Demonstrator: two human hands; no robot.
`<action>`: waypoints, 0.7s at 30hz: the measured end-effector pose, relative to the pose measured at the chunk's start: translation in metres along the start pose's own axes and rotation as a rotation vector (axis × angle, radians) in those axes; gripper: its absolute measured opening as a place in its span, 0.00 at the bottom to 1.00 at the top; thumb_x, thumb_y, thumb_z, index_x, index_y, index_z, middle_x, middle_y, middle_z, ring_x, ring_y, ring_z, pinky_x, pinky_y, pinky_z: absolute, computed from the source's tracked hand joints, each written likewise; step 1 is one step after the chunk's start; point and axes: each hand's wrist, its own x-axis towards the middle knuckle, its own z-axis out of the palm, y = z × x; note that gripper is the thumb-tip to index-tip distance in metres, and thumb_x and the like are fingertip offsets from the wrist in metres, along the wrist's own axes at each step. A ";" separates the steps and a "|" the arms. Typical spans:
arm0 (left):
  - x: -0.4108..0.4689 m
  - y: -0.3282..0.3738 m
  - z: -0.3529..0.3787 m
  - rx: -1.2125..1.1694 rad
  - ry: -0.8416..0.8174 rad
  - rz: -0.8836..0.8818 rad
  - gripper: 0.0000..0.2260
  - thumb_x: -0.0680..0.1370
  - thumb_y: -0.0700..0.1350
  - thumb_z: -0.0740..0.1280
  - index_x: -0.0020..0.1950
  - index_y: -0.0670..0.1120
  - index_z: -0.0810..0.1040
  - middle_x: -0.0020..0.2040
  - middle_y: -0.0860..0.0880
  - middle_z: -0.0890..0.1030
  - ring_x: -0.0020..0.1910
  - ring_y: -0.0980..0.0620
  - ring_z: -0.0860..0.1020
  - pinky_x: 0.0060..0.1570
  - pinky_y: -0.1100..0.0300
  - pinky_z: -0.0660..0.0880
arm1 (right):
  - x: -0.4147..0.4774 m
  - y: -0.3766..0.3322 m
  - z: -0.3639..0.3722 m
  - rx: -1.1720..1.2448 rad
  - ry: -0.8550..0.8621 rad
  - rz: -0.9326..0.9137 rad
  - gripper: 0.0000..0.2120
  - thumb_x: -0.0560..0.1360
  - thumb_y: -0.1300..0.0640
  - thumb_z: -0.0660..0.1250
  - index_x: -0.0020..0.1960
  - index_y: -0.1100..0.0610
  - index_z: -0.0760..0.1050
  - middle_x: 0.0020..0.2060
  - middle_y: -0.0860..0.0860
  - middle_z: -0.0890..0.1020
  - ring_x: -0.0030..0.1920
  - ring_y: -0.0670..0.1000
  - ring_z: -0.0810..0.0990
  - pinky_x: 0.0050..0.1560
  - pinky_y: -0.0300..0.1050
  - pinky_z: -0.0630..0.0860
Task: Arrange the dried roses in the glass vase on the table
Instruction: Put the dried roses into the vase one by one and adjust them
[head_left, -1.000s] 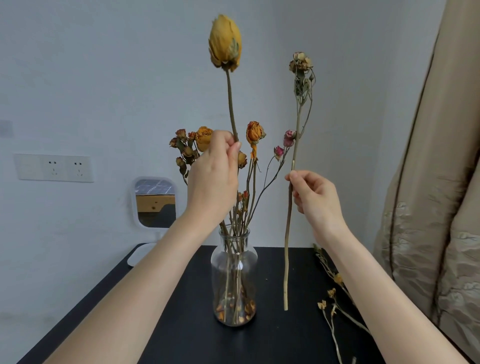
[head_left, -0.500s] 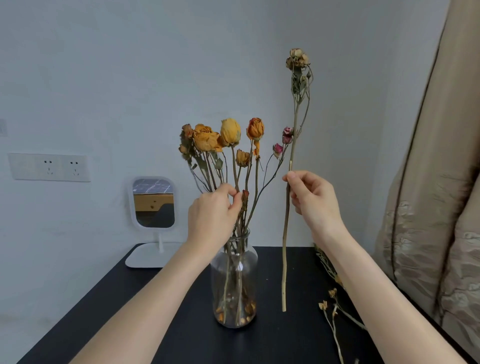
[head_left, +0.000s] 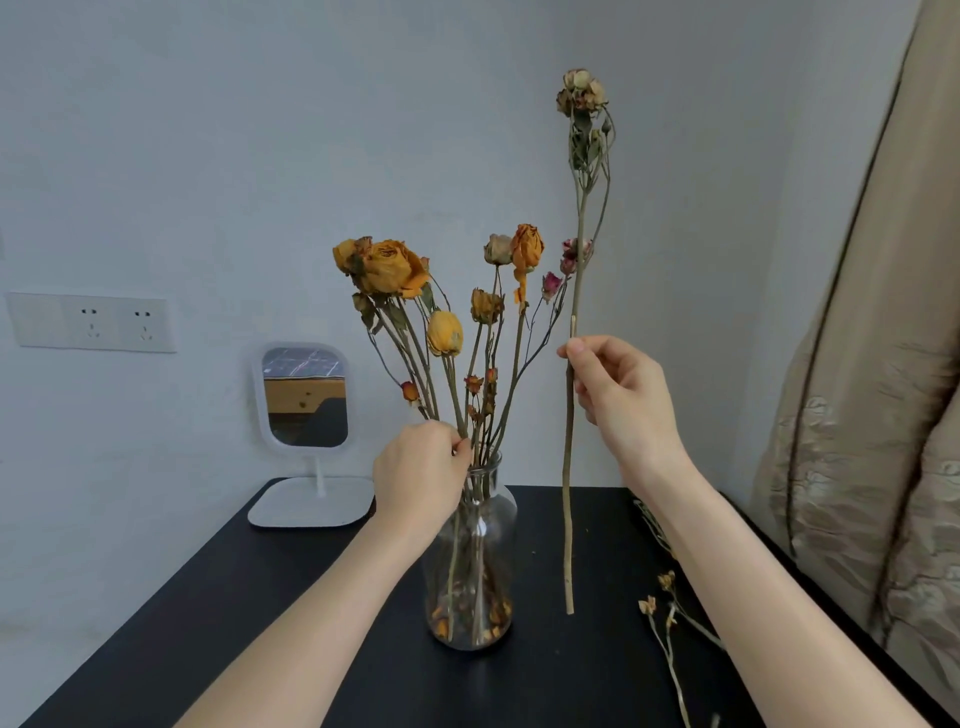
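Since the yellow rose (head_left: 444, 333) sank into the glass vase (head_left: 471, 561) — left hand (head_left: 421, 475) pinching its stem; right hand (head_left: 621, 397), at three o'clock, gripping the tall pale rose (head_left: 581, 96) — next.

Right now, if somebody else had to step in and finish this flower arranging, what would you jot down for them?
Left hand: pinching a stem at the glass vase mouth; its yellow rose sits low among the others.
Right hand: holding the tall pale rose upright beside the vase, not in it.
Done: a bunch already stands in the vase.
Left: insert the tall rose, then the loose sprigs lying on the black table at right.
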 end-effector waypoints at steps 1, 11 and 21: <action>-0.004 -0.002 0.000 -0.033 0.033 0.026 0.10 0.78 0.51 0.63 0.48 0.48 0.82 0.37 0.52 0.80 0.35 0.55 0.77 0.30 0.67 0.67 | 0.000 -0.001 0.000 0.008 0.000 -0.009 0.08 0.78 0.54 0.61 0.43 0.52 0.78 0.27 0.43 0.72 0.26 0.38 0.70 0.28 0.26 0.66; -0.042 -0.032 0.031 -0.425 -0.062 -0.188 0.28 0.68 0.60 0.71 0.61 0.48 0.67 0.53 0.55 0.71 0.54 0.56 0.72 0.51 0.64 0.71 | 0.017 -0.033 0.010 0.088 0.032 -0.192 0.09 0.80 0.57 0.59 0.43 0.53 0.75 0.28 0.44 0.70 0.29 0.41 0.67 0.30 0.30 0.64; -0.022 -0.020 0.046 -0.726 -0.280 -0.300 0.25 0.69 0.55 0.72 0.61 0.56 0.65 0.52 0.63 0.71 0.51 0.62 0.70 0.52 0.65 0.66 | 0.037 -0.045 0.028 0.059 0.157 -0.305 0.11 0.80 0.57 0.57 0.41 0.49 0.72 0.30 0.46 0.72 0.32 0.47 0.69 0.36 0.43 0.66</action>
